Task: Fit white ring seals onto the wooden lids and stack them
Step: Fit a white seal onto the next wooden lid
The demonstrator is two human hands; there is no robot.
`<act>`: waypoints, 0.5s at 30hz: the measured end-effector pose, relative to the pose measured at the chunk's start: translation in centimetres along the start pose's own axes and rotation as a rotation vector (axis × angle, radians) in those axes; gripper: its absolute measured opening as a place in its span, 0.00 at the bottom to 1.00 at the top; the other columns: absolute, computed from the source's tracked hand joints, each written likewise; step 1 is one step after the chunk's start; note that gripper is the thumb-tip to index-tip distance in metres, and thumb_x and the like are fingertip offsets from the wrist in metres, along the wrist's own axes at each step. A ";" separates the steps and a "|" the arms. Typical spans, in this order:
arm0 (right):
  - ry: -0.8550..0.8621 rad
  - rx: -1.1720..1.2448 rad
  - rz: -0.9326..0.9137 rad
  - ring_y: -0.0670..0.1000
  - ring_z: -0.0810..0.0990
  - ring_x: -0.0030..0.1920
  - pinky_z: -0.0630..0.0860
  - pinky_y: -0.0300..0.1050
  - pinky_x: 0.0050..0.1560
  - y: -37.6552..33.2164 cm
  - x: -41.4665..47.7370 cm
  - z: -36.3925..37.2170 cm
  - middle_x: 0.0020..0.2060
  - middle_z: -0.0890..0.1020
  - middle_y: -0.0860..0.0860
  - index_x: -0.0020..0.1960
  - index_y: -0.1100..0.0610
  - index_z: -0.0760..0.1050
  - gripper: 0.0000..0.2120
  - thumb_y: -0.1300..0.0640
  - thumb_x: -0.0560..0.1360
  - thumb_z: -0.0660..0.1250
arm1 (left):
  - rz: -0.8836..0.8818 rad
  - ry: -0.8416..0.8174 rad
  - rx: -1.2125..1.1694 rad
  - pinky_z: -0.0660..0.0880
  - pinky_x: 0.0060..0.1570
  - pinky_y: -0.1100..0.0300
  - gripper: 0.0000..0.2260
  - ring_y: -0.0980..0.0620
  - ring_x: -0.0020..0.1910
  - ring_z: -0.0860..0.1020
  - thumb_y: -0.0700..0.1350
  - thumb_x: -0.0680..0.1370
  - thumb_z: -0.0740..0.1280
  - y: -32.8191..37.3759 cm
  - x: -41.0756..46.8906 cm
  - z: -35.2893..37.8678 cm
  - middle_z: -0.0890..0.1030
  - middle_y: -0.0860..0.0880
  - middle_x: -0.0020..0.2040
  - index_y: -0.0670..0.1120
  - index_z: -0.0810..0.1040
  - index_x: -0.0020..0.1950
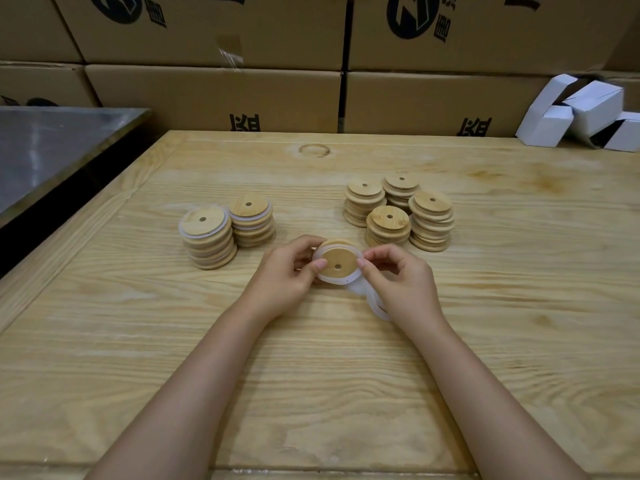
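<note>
A round wooden lid (341, 259) with a small centre hole is held tilted above the table between both hands. A white ring seal (330, 279) lies around its rim. My left hand (287, 271) grips the lid's left edge, thumb on the seal. My right hand (401, 277) pinches the seal at the lid's right edge. More white ring seals (375, 304) lie on the table under my right hand, partly hidden. Two stacks of sealed lids (227, 233) stand at the left. Several stacks of bare lids (401, 213) stand at the right.
The wooden table (311, 375) has a raised border. Cardboard boxes (214, 95) form a wall behind it. White folded cartons (581, 112) lie at the back right. A grey metal surface (52, 147) adjoins the table's left side.
</note>
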State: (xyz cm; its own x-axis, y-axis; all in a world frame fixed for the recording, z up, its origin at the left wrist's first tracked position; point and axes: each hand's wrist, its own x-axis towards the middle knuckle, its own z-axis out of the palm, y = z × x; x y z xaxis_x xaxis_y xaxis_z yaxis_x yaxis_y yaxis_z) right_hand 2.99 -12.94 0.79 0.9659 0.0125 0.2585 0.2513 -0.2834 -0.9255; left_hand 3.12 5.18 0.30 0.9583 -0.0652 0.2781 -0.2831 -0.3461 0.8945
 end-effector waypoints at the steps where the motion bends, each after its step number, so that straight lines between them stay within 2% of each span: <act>1: -0.003 -0.037 -0.010 0.42 0.79 0.45 0.74 0.38 0.49 0.0 -0.1 0.0 0.39 0.81 0.42 0.39 0.46 0.77 0.07 0.58 0.72 0.71 | 0.000 0.010 0.002 0.77 0.45 0.64 0.13 0.62 0.44 0.81 0.35 0.75 0.67 0.0 0.0 0.1 0.82 0.56 0.44 0.53 0.76 0.51; 4: 0.003 -0.092 -0.034 0.43 0.78 0.49 0.72 0.38 0.50 -0.2 -0.2 -0.1 0.42 0.81 0.43 0.39 0.46 0.76 0.07 0.56 0.71 0.71 | -0.032 0.048 -0.051 0.78 0.43 0.65 0.11 0.63 0.42 0.80 0.33 0.75 0.66 0.2 0.2 0.5 0.81 0.54 0.43 0.48 0.76 0.50; 7: 0.025 -0.087 -0.033 0.41 0.78 0.48 0.71 0.36 0.49 -0.3 -0.3 -0.2 0.42 0.82 0.42 0.39 0.46 0.76 0.07 0.56 0.72 0.71 | -0.039 0.062 -0.079 0.78 0.44 0.63 0.10 0.61 0.42 0.80 0.33 0.75 0.66 0.4 0.2 0.8 0.81 0.53 0.43 0.48 0.76 0.48; 9: 0.036 -0.047 -0.002 0.39 0.78 0.46 0.71 0.34 0.48 -0.3 -0.2 0.0 0.40 0.82 0.41 0.38 0.46 0.76 0.08 0.57 0.72 0.71 | -0.034 0.070 -0.115 0.78 0.44 0.60 0.11 0.59 0.42 0.80 0.32 0.75 0.65 0.4 0.2 0.8 0.81 0.52 0.43 0.49 0.76 0.48; 12: 0.046 0.054 0.035 0.41 0.80 0.45 0.74 0.35 0.49 -0.5 0.1 0.1 0.39 0.83 0.42 0.37 0.49 0.78 0.07 0.59 0.71 0.72 | -0.064 0.103 -0.203 0.77 0.47 0.55 0.11 0.54 0.46 0.80 0.32 0.76 0.64 0.4 0.2 0.8 0.81 0.49 0.45 0.47 0.76 0.49; 15: 0.019 0.178 0.041 0.42 0.81 0.40 0.75 0.33 0.42 -0.8 0.2 0.1 0.38 0.83 0.45 0.38 0.53 0.79 0.07 0.63 0.71 0.72 | -0.131 0.127 -0.318 0.77 0.47 0.51 0.10 0.50 0.47 0.79 0.31 0.77 0.62 0.5 0.2 0.9 0.80 0.45 0.47 0.44 0.75 0.53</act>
State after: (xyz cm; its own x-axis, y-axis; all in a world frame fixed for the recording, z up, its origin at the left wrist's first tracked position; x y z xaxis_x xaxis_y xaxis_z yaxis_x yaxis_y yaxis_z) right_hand 3.00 -12.64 1.52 0.9747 -0.0143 0.2232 0.2204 -0.1092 -0.9693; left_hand 3.22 4.12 0.51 0.9805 0.0842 0.1773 -0.1750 -0.0344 0.9840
